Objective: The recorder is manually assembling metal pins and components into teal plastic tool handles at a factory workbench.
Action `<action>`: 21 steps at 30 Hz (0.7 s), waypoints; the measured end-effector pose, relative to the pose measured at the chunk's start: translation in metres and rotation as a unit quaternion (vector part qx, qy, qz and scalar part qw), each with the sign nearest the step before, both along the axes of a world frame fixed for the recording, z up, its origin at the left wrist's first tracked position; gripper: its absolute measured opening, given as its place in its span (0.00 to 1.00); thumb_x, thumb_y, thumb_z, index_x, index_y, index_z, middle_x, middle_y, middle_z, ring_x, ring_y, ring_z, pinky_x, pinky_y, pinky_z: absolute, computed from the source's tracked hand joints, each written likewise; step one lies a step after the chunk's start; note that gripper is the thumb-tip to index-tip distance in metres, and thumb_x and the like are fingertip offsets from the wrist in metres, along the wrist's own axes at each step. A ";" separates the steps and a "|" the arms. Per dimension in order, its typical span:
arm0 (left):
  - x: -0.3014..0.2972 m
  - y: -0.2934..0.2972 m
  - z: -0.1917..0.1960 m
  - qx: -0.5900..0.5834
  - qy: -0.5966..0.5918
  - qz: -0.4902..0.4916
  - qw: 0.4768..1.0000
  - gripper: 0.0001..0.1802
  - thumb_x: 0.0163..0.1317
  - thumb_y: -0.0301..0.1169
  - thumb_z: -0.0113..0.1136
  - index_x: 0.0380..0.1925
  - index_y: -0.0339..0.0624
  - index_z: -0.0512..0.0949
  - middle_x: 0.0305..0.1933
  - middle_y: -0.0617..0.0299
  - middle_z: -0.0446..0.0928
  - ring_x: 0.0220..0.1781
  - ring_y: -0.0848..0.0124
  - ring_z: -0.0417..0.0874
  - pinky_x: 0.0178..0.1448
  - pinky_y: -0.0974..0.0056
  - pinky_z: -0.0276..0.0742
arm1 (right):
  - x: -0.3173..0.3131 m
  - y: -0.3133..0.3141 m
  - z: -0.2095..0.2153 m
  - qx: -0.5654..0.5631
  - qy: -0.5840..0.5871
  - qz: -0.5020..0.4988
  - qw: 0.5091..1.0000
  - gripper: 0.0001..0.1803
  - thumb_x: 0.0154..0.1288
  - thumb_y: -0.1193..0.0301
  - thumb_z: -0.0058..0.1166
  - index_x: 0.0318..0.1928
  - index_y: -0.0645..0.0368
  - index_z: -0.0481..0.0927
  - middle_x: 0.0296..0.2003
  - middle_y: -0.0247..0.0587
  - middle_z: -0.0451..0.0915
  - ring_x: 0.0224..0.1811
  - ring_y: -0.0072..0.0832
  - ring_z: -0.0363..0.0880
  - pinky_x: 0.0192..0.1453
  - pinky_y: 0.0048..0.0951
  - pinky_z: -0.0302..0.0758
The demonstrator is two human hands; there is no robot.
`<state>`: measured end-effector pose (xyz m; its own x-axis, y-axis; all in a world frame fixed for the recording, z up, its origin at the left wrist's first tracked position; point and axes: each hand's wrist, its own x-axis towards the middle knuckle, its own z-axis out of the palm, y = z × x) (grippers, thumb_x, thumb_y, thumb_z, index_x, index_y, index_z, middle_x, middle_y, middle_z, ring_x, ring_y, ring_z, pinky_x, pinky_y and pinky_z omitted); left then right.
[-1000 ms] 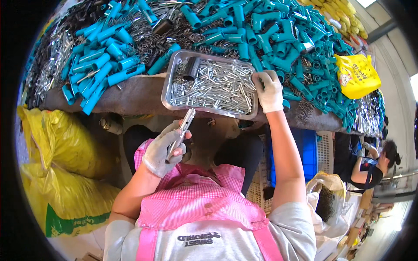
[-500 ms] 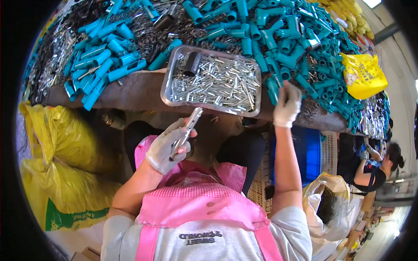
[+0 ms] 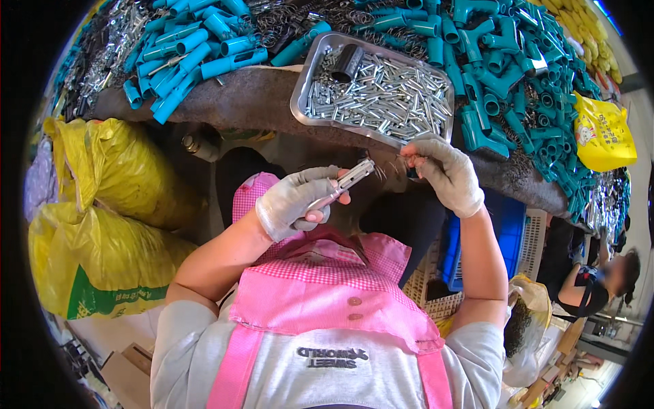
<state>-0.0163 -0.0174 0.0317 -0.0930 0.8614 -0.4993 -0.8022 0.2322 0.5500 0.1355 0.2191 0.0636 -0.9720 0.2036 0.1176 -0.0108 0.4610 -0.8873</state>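
My left hand [image 3: 289,204], in a pale work glove with bare fingertips, is closed round a silver slotted metal tube [image 3: 351,177], tilted up to the right. In front of its upper end, my right hand [image 3: 451,178], gloved likewise, pinches a thin coil spring [image 3: 391,168]. The spring's fine coils show between hand and tube; whether it touches the tube I cannot tell. Just beyond both hands is a metal tray [image 3: 300,109] of small silver pins [image 3: 388,95], with a short black tube [image 3: 347,63] lying on them.
Teal plastic pistol-shaped housings [image 3: 487,75] heap up right of the tray, teal tubes [image 3: 194,51] to its left. Loose springs [image 3: 286,19] lie behind. A yellow packet [image 3: 603,133] sits far right. Yellow sacks [image 3: 109,170] stand at left, a blue crate [image 3: 501,235] at right. Another person [image 3: 586,283] works beyond.
My right hand has come from the teal parts toward the left hand and now pinches a spring. My left hand keeps the metal tube, now tilted lower. The whole view has shifted.
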 end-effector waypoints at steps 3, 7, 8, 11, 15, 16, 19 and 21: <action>-0.005 -0.008 -0.008 0.022 0.014 0.001 1.000 0.19 0.65 0.29 0.51 0.57 0.44 0.70 0.37 0.61 0.78 0.19 0.82 0.64 0.17 0.79 0.52 | -0.004 -0.002 0.004 -0.010 -0.019 0.015 1.000 0.11 0.65 0.82 0.45 0.45 0.67 0.77 0.41 0.38 0.75 0.38 0.20 0.73 0.39 0.19 0.71; -0.008 -0.013 -0.003 0.029 0.041 -0.021 0.999 0.20 0.64 0.30 0.53 0.57 0.43 0.70 0.37 0.61 0.78 0.18 0.83 0.64 0.17 0.78 0.53 | -0.009 -0.009 0.011 0.008 -0.032 0.011 0.999 0.10 0.64 0.82 0.47 0.45 0.66 0.78 0.38 0.36 0.76 0.35 0.19 0.74 0.38 0.19 0.71; -0.006 -0.015 -0.002 0.020 0.051 -0.026 0.998 0.21 0.64 0.30 0.53 0.57 0.43 0.69 0.37 0.61 0.78 0.18 0.83 0.64 0.17 0.78 0.54 | -0.010 -0.013 0.011 0.009 -0.046 0.010 0.999 0.10 0.64 0.81 0.48 0.45 0.65 0.78 0.36 0.35 0.77 0.33 0.19 0.74 0.37 0.20 0.72; -0.011 -0.016 0.001 0.017 0.077 -0.056 0.995 0.19 0.63 0.32 0.55 0.55 0.43 0.69 0.37 0.60 0.78 0.18 0.83 0.63 0.19 0.78 0.56 | -0.025 -0.025 0.017 -0.008 -0.093 0.054 0.994 0.10 0.64 0.77 0.52 0.45 0.63 0.79 0.34 0.37 0.79 0.36 0.22 0.78 0.42 0.25 0.76; -0.007 -0.015 0.011 0.024 0.147 -0.022 0.989 0.15 0.65 0.32 0.54 0.50 0.44 0.65 0.38 0.54 0.78 0.17 0.82 0.62 0.19 0.77 0.57 | -0.042 -0.042 0.010 -0.073 -0.140 0.099 0.983 0.12 0.65 0.73 0.52 0.48 0.62 0.78 0.32 0.36 0.80 0.28 0.18 0.77 0.31 0.21 0.76; -0.008 -0.014 0.016 0.031 0.139 -0.027 0.990 0.14 0.66 0.32 0.53 0.49 0.43 0.65 0.38 0.53 0.78 0.17 0.83 0.62 0.19 0.77 0.58 | -0.047 -0.051 0.018 -0.128 -0.180 0.098 0.970 0.12 0.66 0.77 0.49 0.50 0.63 0.77 0.36 0.38 0.80 0.31 0.19 0.77 0.33 0.20 0.75; -0.013 -0.013 0.012 0.017 0.128 -0.006 0.992 0.13 0.66 0.29 0.52 0.49 0.42 0.66 0.38 0.52 0.78 0.16 0.83 0.62 0.19 0.78 0.58 | -0.067 -0.030 0.035 -0.029 -0.171 0.073 0.982 0.14 0.70 0.66 0.47 0.47 0.61 0.78 0.38 0.37 0.81 0.31 0.21 0.79 0.34 0.24 0.76; -0.013 -0.014 0.011 0.020 0.117 0.055 0.991 0.13 0.67 0.28 0.50 0.50 0.44 0.66 0.37 0.54 0.78 0.16 0.83 0.62 0.20 0.79 0.58 | -0.097 0.039 0.017 0.344 0.126 -0.122 0.922 0.09 0.65 0.66 0.50 0.39 0.58 0.77 0.36 0.45 0.80 0.32 0.40 0.81 0.39 0.35 0.76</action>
<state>-0.0296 -0.0315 0.0424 -0.2969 0.8584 -0.4184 -0.6703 0.1248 0.7316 0.0386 0.2584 0.0804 -0.8313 0.2062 0.5161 0.0025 0.9300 -0.3676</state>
